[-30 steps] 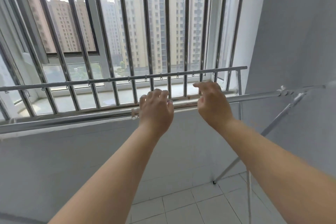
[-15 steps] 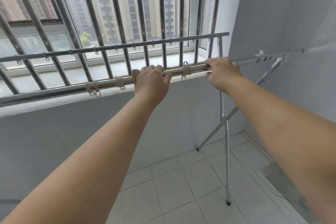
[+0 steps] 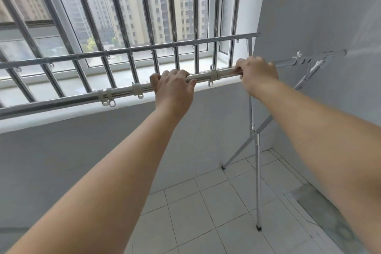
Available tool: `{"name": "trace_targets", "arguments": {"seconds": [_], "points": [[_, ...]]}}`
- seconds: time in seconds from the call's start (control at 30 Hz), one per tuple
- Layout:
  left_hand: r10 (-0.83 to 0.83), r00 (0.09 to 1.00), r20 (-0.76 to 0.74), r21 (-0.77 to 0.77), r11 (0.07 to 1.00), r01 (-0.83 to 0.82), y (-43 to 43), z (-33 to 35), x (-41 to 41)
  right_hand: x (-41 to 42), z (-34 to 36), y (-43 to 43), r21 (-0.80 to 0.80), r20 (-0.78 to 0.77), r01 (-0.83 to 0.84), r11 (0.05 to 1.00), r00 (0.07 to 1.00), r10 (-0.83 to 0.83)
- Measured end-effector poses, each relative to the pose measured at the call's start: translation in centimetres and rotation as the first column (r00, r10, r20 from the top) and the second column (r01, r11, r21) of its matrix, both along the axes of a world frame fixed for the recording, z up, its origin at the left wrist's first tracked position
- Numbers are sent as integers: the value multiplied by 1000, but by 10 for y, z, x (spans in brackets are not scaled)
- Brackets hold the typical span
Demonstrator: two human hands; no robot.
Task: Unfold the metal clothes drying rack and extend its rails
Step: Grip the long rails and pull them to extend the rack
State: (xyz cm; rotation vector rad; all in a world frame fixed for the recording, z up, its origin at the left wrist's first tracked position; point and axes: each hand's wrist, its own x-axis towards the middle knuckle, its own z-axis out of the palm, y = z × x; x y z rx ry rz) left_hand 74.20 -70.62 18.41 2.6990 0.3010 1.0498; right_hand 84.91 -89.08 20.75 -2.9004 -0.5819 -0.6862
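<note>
The metal drying rack stands unfolded in front of a barred window. Its near rail [image 3: 61, 102] runs from the left edge to the right, carrying several pale plastic clips with rings [image 3: 213, 77]. My left hand [image 3: 174, 86] is wrapped over this rail near its middle. My right hand [image 3: 256, 73] grips the same rail further right, close to where a thinner tube [image 3: 288, 62] leads to the end joint. A far rail [image 3: 144, 48] with small hooks runs parallel behind. Crossed legs [image 3: 257, 150] stand on the floor at the right.
A grey wall [image 3: 319, 16] closes the right side, close to the rack's end. The low wall and window sill [image 3: 103, 115] lie just behind the rails. White floor tiles [image 3: 206, 202] spread below, with a grey strip at the lower right.
One second ago both hands hovered open above the near rail; they have since closed around it. My view has dropped and turned right, and the legs now show.
</note>
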Motion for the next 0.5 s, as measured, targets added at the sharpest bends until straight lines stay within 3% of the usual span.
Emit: {"name": "trace_targets", "arguments": {"seconds": [0.5], "points": [[-6, 1000, 12, 23, 1000, 6, -29, -4, 33, 28, -4, -27, 130, -41, -11, 992, 999, 17]]}}
